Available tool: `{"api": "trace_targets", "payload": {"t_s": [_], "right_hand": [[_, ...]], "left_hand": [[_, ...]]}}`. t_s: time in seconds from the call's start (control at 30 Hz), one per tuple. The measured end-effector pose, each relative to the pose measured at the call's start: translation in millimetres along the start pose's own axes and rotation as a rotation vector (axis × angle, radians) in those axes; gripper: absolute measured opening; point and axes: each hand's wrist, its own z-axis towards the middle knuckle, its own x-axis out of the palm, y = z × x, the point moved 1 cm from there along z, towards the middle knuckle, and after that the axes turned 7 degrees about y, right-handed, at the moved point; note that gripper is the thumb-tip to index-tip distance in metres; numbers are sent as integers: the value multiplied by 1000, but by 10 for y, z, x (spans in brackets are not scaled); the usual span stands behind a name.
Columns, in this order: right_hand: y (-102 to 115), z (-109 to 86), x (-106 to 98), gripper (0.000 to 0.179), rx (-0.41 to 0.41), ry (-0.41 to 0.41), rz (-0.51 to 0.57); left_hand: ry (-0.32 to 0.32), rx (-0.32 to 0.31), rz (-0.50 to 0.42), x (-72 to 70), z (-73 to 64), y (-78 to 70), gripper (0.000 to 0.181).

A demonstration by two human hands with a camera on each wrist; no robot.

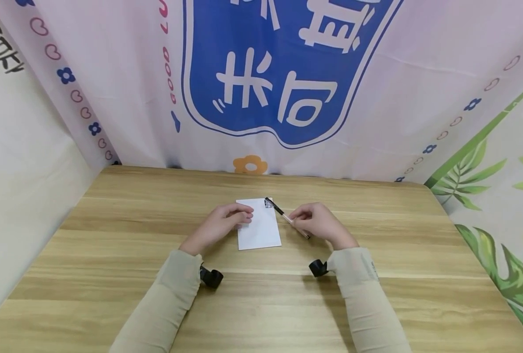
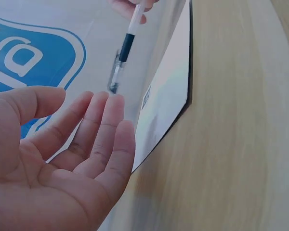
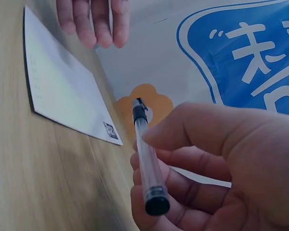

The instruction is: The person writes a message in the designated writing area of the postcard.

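A white card [image 1: 259, 228] with a small dark printed mark in its upper right corner lies on the wooden table. My right hand [image 1: 322, 225] pinches a pen [image 3: 149, 168] between thumb and fingers, just right of the card. The pen has a clear barrel and black parts, and its black clip end points toward the card's marked corner in the head view. Over the card's left edge hovers my left hand [image 2: 72, 154], fingers relaxed and slightly bent, palm bare. Whether its fingertips touch the card cannot be told.
The wooden table [image 1: 261, 304] reaches to a printed curtain [image 1: 133, 98] at the back, with more cloth at both sides. A black wrist camera [image 1: 211, 278] sits on the left sleeve, and another wrist camera [image 1: 317, 268] on the right.
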Motion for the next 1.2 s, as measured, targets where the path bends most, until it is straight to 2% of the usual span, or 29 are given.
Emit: {"api": "trace_targets", "payload": {"t_s": [0.13,0.4,0.73,0.93,1.2], "right_hand": [[17,-14,9,20,-39,49,98],[42,-27,16,23,-108,144,235],[83,-8,62,25,-143,184,248],[91,3,103,25,-140,197,250],[95,26,120,21,-97,141,247]], "left_hand": [[-3,-20,-117,15,9,-2,37],[-10,-22,-205,21,19,-12,42],[-44,-1,-267,16,13,-19,43],[-69,-18,-275,10,5,-19,40],[-111,-7,-298,27,4,-32,32]]}}
